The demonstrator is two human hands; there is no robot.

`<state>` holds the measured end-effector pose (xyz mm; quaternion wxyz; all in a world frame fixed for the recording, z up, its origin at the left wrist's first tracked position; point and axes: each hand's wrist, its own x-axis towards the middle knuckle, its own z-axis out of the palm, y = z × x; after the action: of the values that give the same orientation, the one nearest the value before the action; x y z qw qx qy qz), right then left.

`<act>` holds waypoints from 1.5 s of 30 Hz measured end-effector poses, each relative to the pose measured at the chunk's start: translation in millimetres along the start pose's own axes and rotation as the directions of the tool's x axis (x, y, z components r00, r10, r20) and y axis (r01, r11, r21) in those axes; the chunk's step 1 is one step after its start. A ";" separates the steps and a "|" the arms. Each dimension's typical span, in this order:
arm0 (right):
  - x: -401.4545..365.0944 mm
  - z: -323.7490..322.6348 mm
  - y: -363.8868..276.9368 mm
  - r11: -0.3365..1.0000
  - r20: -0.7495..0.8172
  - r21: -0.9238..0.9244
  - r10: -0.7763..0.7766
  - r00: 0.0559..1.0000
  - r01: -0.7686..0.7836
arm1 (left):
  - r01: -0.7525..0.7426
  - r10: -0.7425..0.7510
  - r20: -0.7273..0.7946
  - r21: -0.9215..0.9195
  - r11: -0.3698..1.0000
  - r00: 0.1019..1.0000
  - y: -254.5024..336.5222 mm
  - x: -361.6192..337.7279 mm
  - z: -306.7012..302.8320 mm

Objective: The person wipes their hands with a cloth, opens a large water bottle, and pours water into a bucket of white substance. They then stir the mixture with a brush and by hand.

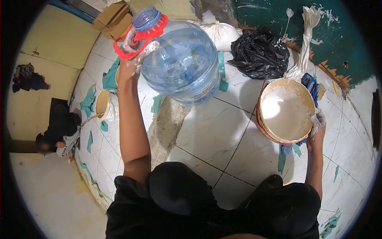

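Observation:
My left hand [134, 47], smeared with white, is closed round the red handle at the neck of a large clear blue water jug [181, 59]. The jug is tilted, its open mouth [146, 18] toward the upper left, and its base appears close to the tiled floor. On the right, my right hand [317, 124], also whitened, grips the rim of a bucket [261, 121]. Inside the bucket is a smooth off-white mix [284, 109]. A blue bottle cap [285, 149] lies on the floor just below the bucket.
A black plastic bag [260, 53] and a white sack [219, 35] sit beyond the jug. Cardboard boxes [113, 20] stand upper left. Another person [59, 129] crouches at left near a second bucket [102, 104]. Torn green scraps [88, 99] litter the tiles.

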<state>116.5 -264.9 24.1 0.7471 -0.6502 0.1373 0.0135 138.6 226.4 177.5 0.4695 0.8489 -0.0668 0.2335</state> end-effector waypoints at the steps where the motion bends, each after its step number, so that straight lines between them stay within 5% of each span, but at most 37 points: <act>1: -0.8 0.1 -0.1 1.000 -0.001 0.009 -0.003 1.000 0.003 | -0.017 0.016 -0.073 -0.016 1.000 0.997 -1.0 -6.8 6.1; 5: -3.5 0.8 1.0 0.999 0.017 0.029 -0.024 1.000 0.024 | 0.061 -0.112 -0.319 -0.164 0.985 0.941 9.6 -20.6 34.3; 9: -2.5 -1.6 3.6 0.999 0.035 0.031 -0.043 0.998 0.042 | -0.012 -0.014 -0.469 -0.052 0.999 0.883 11.9 -5.0 39.2; 11: -7.2 2.7 -1.3 0.998 0.027 0.036 -0.053 0.998 0.052 | 0.049 -0.104 -0.471 -0.128 0.991 0.876 6.2 4.5 26.0; 16: -9.8 2.8 -5.9 0.998 0.017 0.054 -0.024 1.000 0.023 | 0.066 -0.375 -0.419 -0.589 0.805 0.827 2.1 31.0 5.2; 22: -3.1 -2.8 9.1 0.998 0.067 0.009 -0.058 0.996 0.057 | 0.166 -0.339 -0.058 -0.786 0.595 0.939 5.6 47.7 -8.7; 23: -3.9 -0.4 8.4 0.999 0.049 0.021 -0.051 0.997 0.050 | 0.220 -0.314 0.039 -0.794 0.567 0.949 8.0 47.1 -10.2; 26: -4.6 6.8 2.6 0.999 0.020 0.036 -0.036 0.999 0.035 | 0.138 -0.275 -0.080 -0.711 0.689 0.958 -4.8 51.9 -9.5; 29: -6.3 10.2 -2.3 1.000 0.025 0.012 -0.029 0.999 0.029 | 0.112 -0.353 -0.172 -0.746 0.657 0.919 -13.4 53.9 -10.3; 32: -7.4 13.0 -4.2 0.999 0.012 0.001 -0.037 0.999 0.037 | 0.087 -0.248 -0.155 -0.658 0.748 0.956 -17.0 55.9 -11.8; 41: -8.2 7.9 -1.8 0.999 -0.008 -0.001 -0.050 0.999 0.050 | 0.051 -0.274 -0.290 -0.596 0.801 0.917 -2.8 53.2 9.7; 45: -8.9 8.2 -4.2 0.999 -0.015 0.016 -0.050 0.999 0.050 | 0.066 -0.177 -0.141 -0.569 0.819 0.974 6.1 51.6 22.2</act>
<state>110.3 -256.2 31.1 0.7514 -0.6475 0.1264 -0.0109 189.5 210.1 195.9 0.7161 0.6501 -0.0332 0.2519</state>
